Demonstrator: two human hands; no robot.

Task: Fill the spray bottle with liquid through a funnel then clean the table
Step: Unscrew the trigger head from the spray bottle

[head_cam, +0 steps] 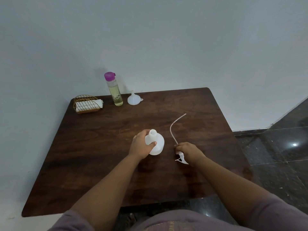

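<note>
left hand gripping open white plastic spray bottle | right hand clutching white trigger sprayer head | clear purple-capped bottle marking unreadable

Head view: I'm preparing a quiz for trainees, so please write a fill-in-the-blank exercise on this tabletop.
1. The left hand grips the white spray bottle, whose neck is ____.
2. The right hand holds the sprayer head with its long ____ attached.
3. The funnel stands with its spout pointing ____.
4. The bottle of yellowish liquid has a ____ cap.

Missing words: open; tube; up; purple
</note>
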